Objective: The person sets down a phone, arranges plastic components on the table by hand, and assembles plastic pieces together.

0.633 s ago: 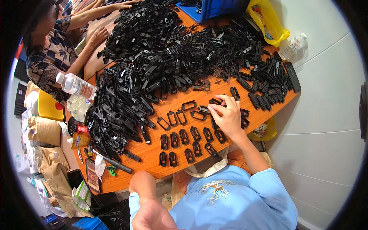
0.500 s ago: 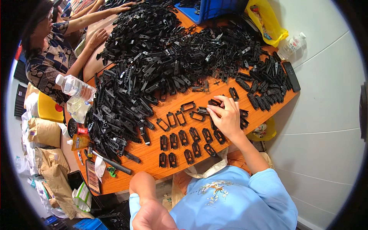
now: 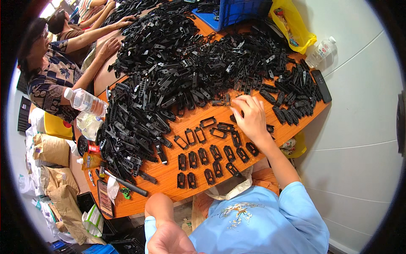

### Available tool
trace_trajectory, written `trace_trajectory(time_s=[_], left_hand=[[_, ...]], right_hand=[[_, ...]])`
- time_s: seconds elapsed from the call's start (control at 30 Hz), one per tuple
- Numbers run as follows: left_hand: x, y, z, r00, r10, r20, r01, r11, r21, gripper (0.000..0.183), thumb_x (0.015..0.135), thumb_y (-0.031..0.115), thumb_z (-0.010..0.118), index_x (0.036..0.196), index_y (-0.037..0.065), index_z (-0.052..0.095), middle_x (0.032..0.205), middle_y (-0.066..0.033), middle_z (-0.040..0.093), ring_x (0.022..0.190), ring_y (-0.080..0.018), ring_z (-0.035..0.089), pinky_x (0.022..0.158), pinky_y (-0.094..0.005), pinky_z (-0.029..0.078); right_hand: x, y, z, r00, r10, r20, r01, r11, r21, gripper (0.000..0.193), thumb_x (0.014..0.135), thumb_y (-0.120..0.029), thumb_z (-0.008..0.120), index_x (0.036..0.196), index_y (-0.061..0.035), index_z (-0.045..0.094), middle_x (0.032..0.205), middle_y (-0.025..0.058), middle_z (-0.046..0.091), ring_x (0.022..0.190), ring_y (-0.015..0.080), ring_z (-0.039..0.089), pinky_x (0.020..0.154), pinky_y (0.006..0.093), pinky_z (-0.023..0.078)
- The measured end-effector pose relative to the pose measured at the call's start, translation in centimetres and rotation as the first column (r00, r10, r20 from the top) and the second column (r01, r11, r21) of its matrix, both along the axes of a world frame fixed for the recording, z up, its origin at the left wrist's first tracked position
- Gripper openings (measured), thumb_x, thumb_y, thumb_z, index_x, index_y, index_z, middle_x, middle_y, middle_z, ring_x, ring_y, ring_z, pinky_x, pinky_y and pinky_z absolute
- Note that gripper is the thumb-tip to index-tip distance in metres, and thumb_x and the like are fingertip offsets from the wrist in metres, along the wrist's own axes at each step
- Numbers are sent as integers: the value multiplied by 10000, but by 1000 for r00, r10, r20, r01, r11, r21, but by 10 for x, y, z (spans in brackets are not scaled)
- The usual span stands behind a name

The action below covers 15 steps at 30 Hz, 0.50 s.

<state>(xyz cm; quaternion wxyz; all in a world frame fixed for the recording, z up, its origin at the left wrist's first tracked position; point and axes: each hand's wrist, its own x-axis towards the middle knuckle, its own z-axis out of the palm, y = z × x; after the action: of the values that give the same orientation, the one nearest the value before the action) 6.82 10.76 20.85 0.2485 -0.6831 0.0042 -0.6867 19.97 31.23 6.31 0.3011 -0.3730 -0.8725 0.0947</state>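
My right hand point(image 3: 251, 118) hovers over the right part of the wooden table, palm down. Its fingers are bent, with a gap between thumb and fingertips and nothing visible in them. Beneath and beside it lie small black plastic frames, partly hidden by the hand. Several of these frames stand in loose rows in front of me, such as a slim black frame point(image 3: 203, 156) and a wider, open one point(image 3: 218, 133). At the lower edge, my left hand point(image 3: 171, 239) is turned palm up near my body, its fingers cut off by the picture's edge.
A big heap of black plastic parts point(image 3: 169, 63) covers the far table point(image 3: 139, 203). Around it are a blue crate point(image 3: 243, 15), a yellow bag point(image 3: 306, 40), and plastic bottles point(image 3: 86, 101). A phone point(image 3: 105, 198) lies at the left edge. Co-workers sit at the left, hands point(image 3: 111, 45) by the heap.
My right hand has lifted slightly away from the black frame at its fingertips, and its thumb and fingers have spread. My left hand has hardly moved. The view has shifted a little.
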Motion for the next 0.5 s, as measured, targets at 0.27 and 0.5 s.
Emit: trace_trajectory(time_s=[0.27,0.5], left_hand=[[-5,1,2,1000,6,-6,-6,1000,9,150,668,-69,568,627,56,495,565,12,544,520,-75,538,542,-189,407],[-6,2,4,1000,15,8,-15,1000,18,164,665,-75,571,620,60,489,581,13,541,528,-71,548,537,-189,410]], right_hand=[[-15,34,-10,959,247,136,-238,968,-80,339,731,-123,660,1038,-17,561,1047,102,582,974,257,527,856,367,406],[-12,41,-18,971,229,72,-235,968,92,157,807,-63,588,941,18,583,1008,143,587,834,272,586,756,353,465]])
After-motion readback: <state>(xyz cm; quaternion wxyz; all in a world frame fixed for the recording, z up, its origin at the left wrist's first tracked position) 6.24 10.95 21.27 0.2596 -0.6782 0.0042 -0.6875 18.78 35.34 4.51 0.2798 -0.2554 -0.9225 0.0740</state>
